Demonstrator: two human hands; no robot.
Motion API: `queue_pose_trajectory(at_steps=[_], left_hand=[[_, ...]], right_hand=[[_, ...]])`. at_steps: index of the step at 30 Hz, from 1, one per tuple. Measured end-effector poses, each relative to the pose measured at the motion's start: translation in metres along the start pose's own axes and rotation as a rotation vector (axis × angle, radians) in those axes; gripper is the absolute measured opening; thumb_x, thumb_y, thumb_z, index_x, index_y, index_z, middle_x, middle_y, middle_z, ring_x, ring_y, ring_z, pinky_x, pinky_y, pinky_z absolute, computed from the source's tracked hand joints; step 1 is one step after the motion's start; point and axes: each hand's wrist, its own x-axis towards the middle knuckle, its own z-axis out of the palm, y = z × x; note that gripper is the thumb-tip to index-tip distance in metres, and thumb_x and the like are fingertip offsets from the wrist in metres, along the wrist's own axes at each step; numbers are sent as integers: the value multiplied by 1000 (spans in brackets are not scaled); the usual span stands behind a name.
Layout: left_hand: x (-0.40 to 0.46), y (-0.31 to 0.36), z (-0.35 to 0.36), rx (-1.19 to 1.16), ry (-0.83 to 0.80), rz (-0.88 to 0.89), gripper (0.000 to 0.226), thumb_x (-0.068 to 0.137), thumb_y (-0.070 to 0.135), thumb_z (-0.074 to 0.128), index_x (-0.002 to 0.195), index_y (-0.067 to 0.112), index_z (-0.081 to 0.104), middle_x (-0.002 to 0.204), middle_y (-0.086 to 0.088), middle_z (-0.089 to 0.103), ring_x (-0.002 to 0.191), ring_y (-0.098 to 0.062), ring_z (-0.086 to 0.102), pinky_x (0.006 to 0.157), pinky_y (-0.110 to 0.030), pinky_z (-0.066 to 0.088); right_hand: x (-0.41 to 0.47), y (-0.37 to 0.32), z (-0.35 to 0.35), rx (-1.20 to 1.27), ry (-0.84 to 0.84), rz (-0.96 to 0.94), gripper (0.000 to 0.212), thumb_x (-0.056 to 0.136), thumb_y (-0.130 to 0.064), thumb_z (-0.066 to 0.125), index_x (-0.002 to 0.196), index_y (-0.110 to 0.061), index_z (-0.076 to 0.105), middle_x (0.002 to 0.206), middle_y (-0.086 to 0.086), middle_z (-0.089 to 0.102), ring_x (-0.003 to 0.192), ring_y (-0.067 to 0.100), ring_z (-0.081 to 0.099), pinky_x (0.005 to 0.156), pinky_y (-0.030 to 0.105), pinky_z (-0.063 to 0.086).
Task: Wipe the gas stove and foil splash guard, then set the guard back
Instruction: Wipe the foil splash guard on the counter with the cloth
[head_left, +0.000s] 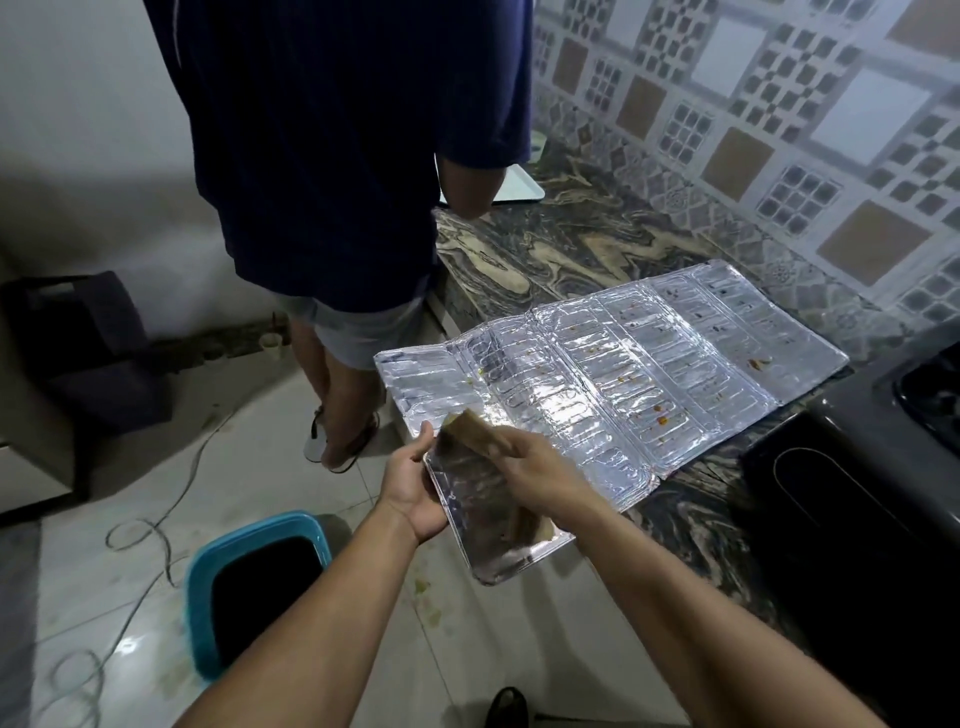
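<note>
The foil guard (597, 384) lies flat on the counter (545, 249), its near flap overhanging the edge. Your left hand (410, 488) grips that flap; your right hand (540, 467) presses a cloth (475, 431) onto it. Far panels look spotted (wiping unfinished); the stove (852, 467) waits beside it.

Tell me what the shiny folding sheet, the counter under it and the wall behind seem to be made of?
The sheet looks like thin aluminium foil: mirror-bright, embossed and creased into panels, with orange spots. The counter looks like polished stone, perhaps granite or marble, going by its swirling dark and tan veins. The wall looks like glazed ceramic tile, with a repeating square pattern.
</note>
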Motion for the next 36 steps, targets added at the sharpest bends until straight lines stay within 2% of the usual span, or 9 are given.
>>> queue_pose_trajectory(at_steps=[4, 8, 12, 16, 20, 26, 29, 33, 36], left_hand=[[-3, 2, 3, -26, -35, 28, 65, 95, 54, 36, 112, 0, 69, 118, -26, 64, 103, -41, 64, 95, -52, 46], [-4, 4, 4, -48, -42, 42, 74, 93, 65, 29, 128, 6, 57, 128, -24, 60, 116, -43, 55, 90, -54, 45], [-4, 4, 4, -43, -12, 30, 73, 94, 64, 28, 128, 7, 58, 120, -22, 65, 111, -42, 58, 86, -53, 46], [-5, 4, 9, -22, -18, 59, 69, 96, 60, 28, 129, 6, 56, 111, -21, 69, 102, -38, 63, 87, -49, 47], [-4, 8, 11, -47, -18, 98, 65, 94, 59, 30, 116, 9, 65, 99, -15, 72, 87, -30, 71, 90, -44, 49], [-1, 12, 12, -52, 22, 40, 88, 88, 74, 23, 85, 4, 76, 88, -18, 71, 77, -34, 71, 82, -44, 48], [-1, 15, 13, 14, 13, -18, 94, 83, 82, 18, 89, 0, 64, 82, -19, 67, 73, -32, 68, 77, -40, 55], [0, 12, 13, 98, 15, -30, 103, 81, 84, 15, 99, -4, 66, 91, -26, 69, 80, -36, 70, 82, -43, 52], [3, 11, 6, 11, 1, -3, 94, 82, 82, 22, 118, 5, 63, 117, -24, 66, 106, -39, 62, 98, -49, 43]], right_hand=[[-2, 1, -40, 292, 194, 83, 24, 92, -3, 53, 78, -18, 65, 69, -3, 65, 62, 9, 59, 52, 18, 48], [22, 16, -69, 168, 472, 144, 25, 92, -2, 46, 102, -16, 64, 90, 10, 67, 74, 25, 66, 61, 36, 58], [32, 17, -46, -78, 338, 134, 26, 99, -16, 46, 124, -17, 56, 89, 2, 58, 68, 16, 56, 57, 33, 50], [39, 19, -6, -369, 128, 39, 41, 100, -23, 43, 135, -44, 47, 131, 4, 51, 108, 25, 53, 99, 49, 45], [38, 11, 28, -244, 12, -141, 40, 99, -20, 47, 139, -27, 50, 143, 5, 49, 120, 25, 51, 105, 31, 34], [30, 17, 29, -162, -10, -271, 39, 98, -8, 47, 134, -21, 56, 147, 3, 46, 135, 23, 43, 112, 28, 30], [15, 26, 27, -87, -45, -309, 39, 96, -6, 48, 129, -20, 61, 142, 4, 52, 134, 22, 46, 113, 31, 33], [-11, 29, 1, -78, -163, -213, 30, 89, -18, 48, 114, -20, 66, 107, 3, 69, 102, 18, 62, 92, 40, 50], [-24, 16, -36, 19, -83, -105, 27, 95, -5, 45, 102, -20, 67, 88, -9, 70, 87, -1, 65, 74, 10, 49]])
